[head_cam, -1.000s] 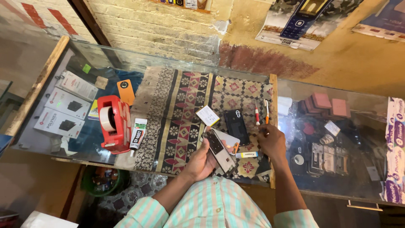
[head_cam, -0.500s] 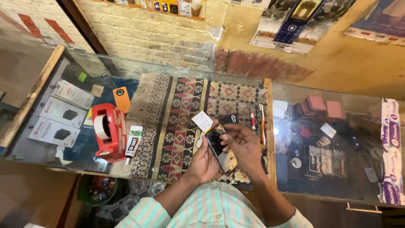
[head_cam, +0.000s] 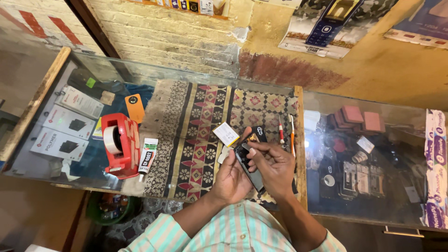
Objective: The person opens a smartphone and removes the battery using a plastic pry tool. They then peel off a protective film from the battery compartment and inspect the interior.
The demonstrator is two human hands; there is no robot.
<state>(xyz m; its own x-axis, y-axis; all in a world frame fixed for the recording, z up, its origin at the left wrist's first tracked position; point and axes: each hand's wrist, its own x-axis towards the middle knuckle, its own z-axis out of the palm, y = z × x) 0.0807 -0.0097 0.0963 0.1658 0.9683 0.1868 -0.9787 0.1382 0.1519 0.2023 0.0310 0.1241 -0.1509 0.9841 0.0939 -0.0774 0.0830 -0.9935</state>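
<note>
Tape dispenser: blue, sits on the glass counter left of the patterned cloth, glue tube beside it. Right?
Not quite. The tape dispenser is red, not blue, as the head view shows. The rest holds: it sits on the glass counter, left of the patterned cloth, with the glue tube beside it.

Three flat grey-white packages (head_cam: pixel 70 122), each with a dark picture on it, are seen under the glass at 9 o'clock of the bench (head_cam: pixel 42 93). A small white tube (head_cam: pixel 148 157) with a dark label is laid just beside a red tape dispenser (head_cam: pixel 120 144), toward 8 o'clock. A small white card (head_cam: pixel 226 134) lies on the patterned cloth (head_cam: pixel 196 121) near the centre. A white tag (head_cam: pixel 365 143) is seen under the glass at 3 o'clock. A white and purple printed strip (head_cam: pixel 436 168) is hung along the far 3 o'clock edge. Posters (head_cam: pixel 326 28) showing a blue phone are fixed to the wall at 1 o'clock.
</note>
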